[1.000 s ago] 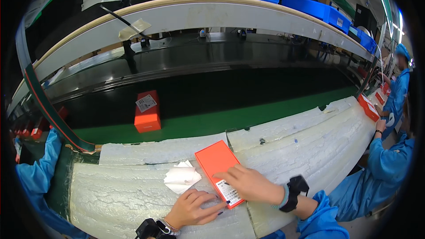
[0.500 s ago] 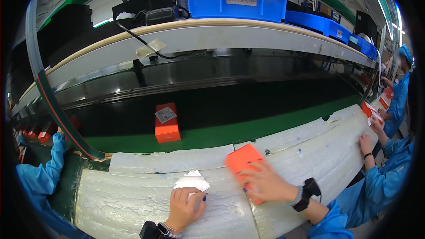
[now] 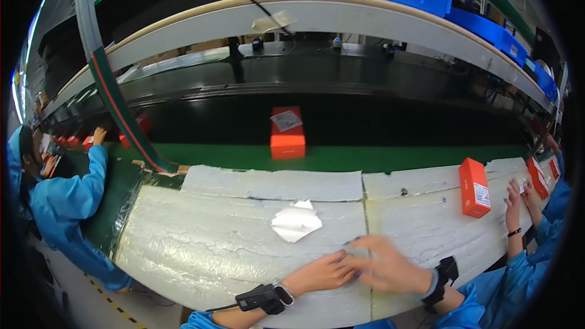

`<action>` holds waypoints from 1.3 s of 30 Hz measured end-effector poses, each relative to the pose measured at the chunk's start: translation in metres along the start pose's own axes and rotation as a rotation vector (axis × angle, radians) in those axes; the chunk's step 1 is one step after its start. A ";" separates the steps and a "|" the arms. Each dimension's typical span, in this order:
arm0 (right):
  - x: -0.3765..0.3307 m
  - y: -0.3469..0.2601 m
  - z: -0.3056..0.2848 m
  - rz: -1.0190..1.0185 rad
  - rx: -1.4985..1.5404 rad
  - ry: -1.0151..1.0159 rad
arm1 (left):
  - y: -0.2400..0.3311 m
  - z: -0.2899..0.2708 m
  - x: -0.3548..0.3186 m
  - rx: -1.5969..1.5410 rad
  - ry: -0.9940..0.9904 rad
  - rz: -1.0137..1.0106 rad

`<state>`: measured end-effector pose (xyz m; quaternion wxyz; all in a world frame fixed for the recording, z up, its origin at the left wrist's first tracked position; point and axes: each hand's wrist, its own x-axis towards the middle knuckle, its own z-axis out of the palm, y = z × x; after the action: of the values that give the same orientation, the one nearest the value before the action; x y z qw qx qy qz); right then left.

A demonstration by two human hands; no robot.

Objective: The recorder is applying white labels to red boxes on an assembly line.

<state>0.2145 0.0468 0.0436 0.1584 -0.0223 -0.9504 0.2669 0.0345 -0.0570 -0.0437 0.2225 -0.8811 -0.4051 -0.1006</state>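
Both hands meet low on the white padded bench (image 3: 201, 237), close to its near edge. The left hand (image 3: 323, 271) enters from the lower edge with the forearm angled up and to the right; a black wrist device (image 3: 262, 297) sits on that forearm. The right hand (image 3: 390, 265) enters from the lower right, palm down, with a black wrist strap (image 3: 443, 275) behind it. This hand is motion-blurred. The fingertips of both hands touch at one spot on the bench. The fingers of each hand are drawn narrow; whether they hold anything between them cannot be told from the blur.

A crumpled sheet of clear film (image 3: 297, 222) lies flat on the bench just beyond the hands, apart from them. An orange box (image 3: 475, 187) stands on the bench well to the right, near a co-worker's hands (image 3: 515, 204). A second orange box (image 3: 287, 133) rests on the green conveyor belt (image 3: 396, 158) beyond the bench. Another person in a blue coat (image 3: 67, 201) reaches toward the belt at far left.
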 end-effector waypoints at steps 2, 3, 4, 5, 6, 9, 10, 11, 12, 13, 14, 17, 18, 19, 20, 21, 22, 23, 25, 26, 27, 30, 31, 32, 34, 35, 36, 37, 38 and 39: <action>0.009 -0.019 0.034 -0.190 0.036 -0.059 | 0.002 0.000 -0.007 -0.360 0.091 -0.116; 0.010 -0.028 0.048 -0.192 0.041 -0.057 | 0.003 0.000 -0.009 -0.709 0.200 -0.223; 0.011 -0.031 0.061 -0.225 -0.077 -0.149 | 0.002 0.006 -0.003 -0.111 -0.084 -0.072; 0.009 -0.032 0.073 -0.256 -0.198 -0.240 | 0.004 0.005 -0.001 -0.107 -0.093 -0.081; 0.008 -0.028 0.084 -0.266 -0.210 -0.208 | 0.003 -0.003 0.005 -0.167 -0.297 -0.094; 0.004 -0.024 0.090 -0.233 -0.095 -0.182 | 0.004 -0.003 0.000 -0.201 -0.419 -0.113; 0.002 -0.022 0.090 -0.231 -0.098 -0.182 | 0.005 0.001 -0.004 -0.176 -0.336 -0.121; 0.000 -0.020 0.092 -0.229 -0.030 -0.113 | 0.007 0.010 -0.009 -0.176 -0.333 -0.119; -0.003 -0.017 0.094 -0.225 0.035 -0.045 | 0.008 0.015 -0.013 -0.203 -0.175 -0.138; -0.006 -0.014 0.097 -0.222 0.030 -0.046 | 0.008 0.020 -0.014 -0.230 -0.017 -0.157; -0.008 -0.010 0.099 -0.172 -0.040 -0.061 | 0.010 0.025 -0.014 -0.232 -0.012 -0.155; -0.004 -0.008 0.098 -0.179 -0.222 -0.048 | 0.007 0.014 -0.006 -0.259 -0.080 -0.179; -0.002 -0.009 0.098 -0.228 -0.339 -0.018 | 0.005 0.009 -0.004 -0.259 -0.106 -0.186; -0.001 -0.008 0.099 -0.222 -0.343 -0.018 | 0.004 0.005 -0.004 -0.259 -0.132 -0.193; -0.001 -0.007 0.100 -0.216 -0.327 -0.023 | 0.003 0.004 -0.004 -0.262 -0.129 -0.188; -0.002 -0.005 0.101 -0.211 -0.312 -0.030 | 0.003 0.004 -0.003 -0.283 -0.141 -0.199; -0.002 -0.004 0.102 -0.207 -0.316 -0.029 | 0.002 0.003 -0.002 -0.304 -0.154 -0.210; -0.002 -0.003 0.104 -0.208 -0.301 -0.022 | 0.001 0.002 0.000 -0.306 -0.151 -0.205; -0.002 -0.003 0.106 -0.204 -0.282 -0.015 | 0.000 0.002 0.000 -0.357 -0.249 -0.242; -0.001 -0.004 0.105 -0.199 -0.266 0.005 | 0.000 0.004 0.000 -0.361 -0.250 -0.239; 0.000 -0.004 0.104 -0.197 -0.248 0.026 | 0.000 0.007 -0.001 -0.383 -0.202 -0.267; 0.003 -0.003 0.102 -0.186 -0.219 0.019 | -0.002 0.005 0.000 -0.399 -0.163 -0.300; 0.002 -0.002 0.102 -0.184 -0.217 0.020 | -0.003 0.003 0.002 -0.391 -0.168 -0.307; 0.002 -0.001 0.102 -0.183 -0.216 0.018 | -0.004 0.003 0.002 -0.392 -0.170 -0.306; 0.001 0.001 0.103 -0.180 -0.216 0.016 | -0.005 0.003 0.002 -0.414 -0.165 -0.297; 0.000 0.001 0.103 -0.181 -0.219 0.020 | -0.005 0.004 0.002 -0.414 -0.164 -0.294; 0.001 0.002 0.102 -0.181 -0.227 0.028 | -0.006 0.003 0.003 -0.449 -0.126 -0.294; -0.001 -0.001 0.098 -0.179 -0.236 0.034 | -0.006 0.003 0.003 -0.484 -0.087 -0.292; -0.004 -0.007 0.091 -0.152 -0.137 0.024 | -0.003 0.004 0.000 -0.479 -0.081 -0.279; -0.001 -0.009 0.084 -0.129 -0.050 0.024 | -0.002 0.006 -0.005 -0.462 0.023 -0.284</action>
<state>0.1896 -0.0028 -0.0196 0.1858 0.0319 -0.9543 0.2319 0.0295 -0.0565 -0.0507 0.0040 -0.8416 -0.4883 -0.2307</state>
